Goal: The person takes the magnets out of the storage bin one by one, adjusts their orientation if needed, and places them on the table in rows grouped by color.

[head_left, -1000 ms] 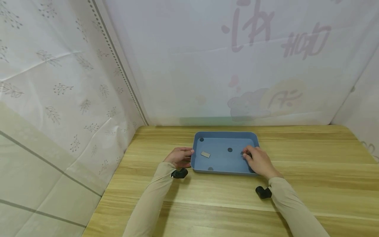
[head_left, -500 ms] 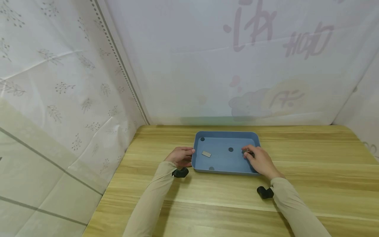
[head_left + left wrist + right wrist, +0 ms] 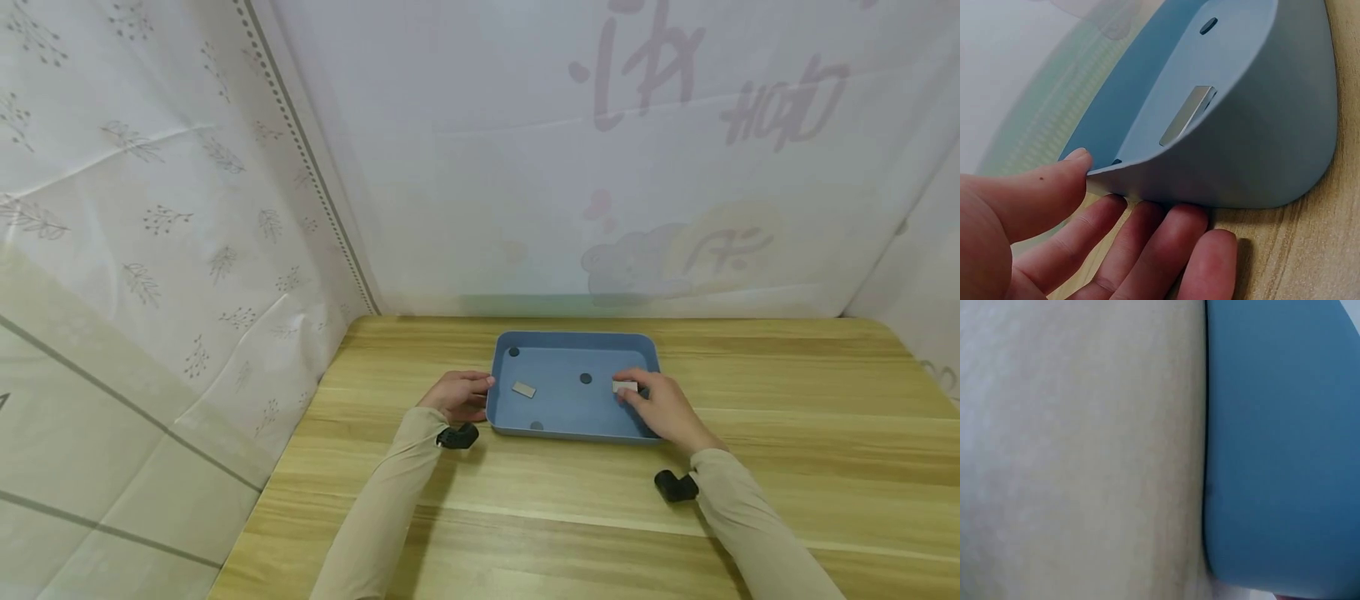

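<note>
A shallow blue tray (image 3: pixel 577 436) stands on the wooden table. At its left end my left hand (image 3: pixel 457 396) grips the wall, the thumb (image 3: pixel 1047 194) at the rim and the other fingers against the outside, low down. My right hand (image 3: pixel 666 410) is over the right part of the tray and pinches a small silver rectangular block (image 3: pixel 625 387) between thumb and fingers. A similar silver rectangular block (image 3: pixel 523 389) lies flat on the tray floor at left. The right wrist view catches mainly the tray's outer wall (image 3: pixel 1285 450); the held block is hidden there.
Two dark discs lie in the tray, one in the far left corner (image 3: pixel 513 352) and one near the middle (image 3: pixel 586 378). A greyer disc (image 3: pixel 536 426) is by the near wall. Behind the wooden table (image 3: pixel 525 517) hangs a printed white cloth (image 3: pixel 480 167).
The silver block in my right hand has turned from a dark edge to its bright broad face. My left hand keeps its grip on the tray.
</note>
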Motion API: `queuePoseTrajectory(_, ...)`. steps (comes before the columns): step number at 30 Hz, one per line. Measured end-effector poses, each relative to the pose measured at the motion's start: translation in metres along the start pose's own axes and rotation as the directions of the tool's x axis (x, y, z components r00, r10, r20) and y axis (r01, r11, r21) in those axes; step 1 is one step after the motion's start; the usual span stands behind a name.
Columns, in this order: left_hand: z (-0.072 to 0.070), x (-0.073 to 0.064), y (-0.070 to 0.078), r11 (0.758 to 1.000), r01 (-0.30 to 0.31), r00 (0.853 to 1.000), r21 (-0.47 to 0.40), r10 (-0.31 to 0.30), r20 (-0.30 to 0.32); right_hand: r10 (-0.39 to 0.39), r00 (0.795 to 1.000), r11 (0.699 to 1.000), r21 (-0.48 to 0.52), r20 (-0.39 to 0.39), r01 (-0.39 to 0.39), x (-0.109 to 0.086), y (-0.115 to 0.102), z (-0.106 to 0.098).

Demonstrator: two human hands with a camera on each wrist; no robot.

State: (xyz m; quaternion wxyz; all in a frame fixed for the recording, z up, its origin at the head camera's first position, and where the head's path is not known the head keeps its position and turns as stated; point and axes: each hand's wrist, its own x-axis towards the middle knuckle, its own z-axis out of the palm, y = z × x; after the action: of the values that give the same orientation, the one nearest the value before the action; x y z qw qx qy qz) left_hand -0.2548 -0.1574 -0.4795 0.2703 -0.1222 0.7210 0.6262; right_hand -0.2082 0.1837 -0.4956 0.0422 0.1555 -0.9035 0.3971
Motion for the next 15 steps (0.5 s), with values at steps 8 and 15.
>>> queuePoseTrajectory(8, 0.0001, 0.0008, -0.0008, 1.0, -0.001, 1.0, -0.009, 0.001, -0.011, 0.023, 1.0, 0.998, 0.065, -0.011, -0.022, -0.0035, 0.0014, -0.0008)
queuePoseTrajectory(15, 0.0013, 0.0012, -0.0009, 1.0, -0.007, 1.0, -0.017, 0.007, -0.006, 0.031, 0.999, 0.998, 0.06, -0.038, -0.028, -0.0034, -0.0007, -0.0073)
